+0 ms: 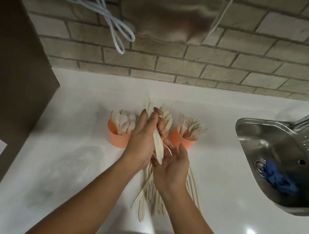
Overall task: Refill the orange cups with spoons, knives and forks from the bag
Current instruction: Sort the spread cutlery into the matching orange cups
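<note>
- Loose knives point(148, 192) lie near the counter point(219, 177) front edge.
- Left hand point(142, 143) grips a knife bundle point(158, 141); right hand point(172, 166) cups it, half-open.
- Next: likely seat bundle in middle cup point(165, 134).

Your left hand point(140, 139) grips a bundle of pale wooden knives point(157, 144), blades pointing far, over the half-hidden middle orange cup point(165, 134). The left orange cup point(118, 137) stands upright, full of spoons point(123, 121); the right orange cup point(181, 139) holds forks point(193, 127). More loose knives point(148, 192) lie fanned on the bench nearer you.
</note>
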Tool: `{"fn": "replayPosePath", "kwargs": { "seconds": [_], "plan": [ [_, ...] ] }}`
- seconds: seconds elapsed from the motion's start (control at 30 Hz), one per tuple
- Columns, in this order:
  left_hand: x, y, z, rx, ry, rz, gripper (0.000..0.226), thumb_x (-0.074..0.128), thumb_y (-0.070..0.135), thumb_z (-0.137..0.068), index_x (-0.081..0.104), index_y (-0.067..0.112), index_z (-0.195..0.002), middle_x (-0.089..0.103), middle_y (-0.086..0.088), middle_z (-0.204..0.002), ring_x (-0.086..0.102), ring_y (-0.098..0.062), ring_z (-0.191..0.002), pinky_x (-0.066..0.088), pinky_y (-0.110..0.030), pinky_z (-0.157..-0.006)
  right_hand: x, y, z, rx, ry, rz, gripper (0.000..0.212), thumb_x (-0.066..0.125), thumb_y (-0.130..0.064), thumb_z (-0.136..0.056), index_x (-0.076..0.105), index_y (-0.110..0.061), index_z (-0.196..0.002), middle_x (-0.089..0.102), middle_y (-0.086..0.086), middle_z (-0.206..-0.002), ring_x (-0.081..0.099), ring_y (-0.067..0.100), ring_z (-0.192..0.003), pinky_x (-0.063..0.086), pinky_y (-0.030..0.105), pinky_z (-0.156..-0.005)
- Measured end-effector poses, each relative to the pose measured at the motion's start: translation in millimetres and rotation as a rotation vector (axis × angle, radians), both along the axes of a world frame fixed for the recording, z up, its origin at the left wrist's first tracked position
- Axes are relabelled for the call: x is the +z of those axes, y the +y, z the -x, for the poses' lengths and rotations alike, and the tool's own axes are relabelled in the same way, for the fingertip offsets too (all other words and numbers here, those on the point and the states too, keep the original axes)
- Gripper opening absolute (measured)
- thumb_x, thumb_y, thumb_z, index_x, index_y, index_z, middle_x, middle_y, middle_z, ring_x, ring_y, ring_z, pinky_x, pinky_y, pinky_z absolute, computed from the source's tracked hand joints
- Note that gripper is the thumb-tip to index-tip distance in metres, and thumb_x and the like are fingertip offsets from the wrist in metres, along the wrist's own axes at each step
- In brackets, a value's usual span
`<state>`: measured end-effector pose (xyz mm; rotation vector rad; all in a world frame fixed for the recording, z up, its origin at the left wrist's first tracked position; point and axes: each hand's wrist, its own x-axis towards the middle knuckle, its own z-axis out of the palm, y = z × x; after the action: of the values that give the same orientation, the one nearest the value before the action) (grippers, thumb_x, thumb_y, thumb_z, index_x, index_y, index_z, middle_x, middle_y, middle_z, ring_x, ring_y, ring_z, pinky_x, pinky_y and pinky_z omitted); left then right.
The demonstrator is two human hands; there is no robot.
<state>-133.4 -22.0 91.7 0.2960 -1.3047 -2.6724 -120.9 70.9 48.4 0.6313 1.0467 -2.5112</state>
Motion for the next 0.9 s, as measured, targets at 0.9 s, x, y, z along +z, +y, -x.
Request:
{"fn": "replayPosePath", "kwargs": {
  "seconds": [0.9],
  "plan": [
    [-33.6, -31.7, 67.4, 0.058, -0.051, 1.392, 0.023, 0.073, 0.032, -0.094, 0.073, 0.01, -0.102, 0.076, -0.005, -0.096, 0.07, -0.023, -0.09, 0.047, -0.028, -0.076, -50.0, 128.1, -19.9, 0.045, 0.301, -1.152, 0.018, 0.055, -0.019, -0.102, 0.069, -0.026, -0.093, 0.067, -0.007, -0.106, 0.06, 0.001, -0.094, 0.048, 0.023, -0.083]
  ]
}}
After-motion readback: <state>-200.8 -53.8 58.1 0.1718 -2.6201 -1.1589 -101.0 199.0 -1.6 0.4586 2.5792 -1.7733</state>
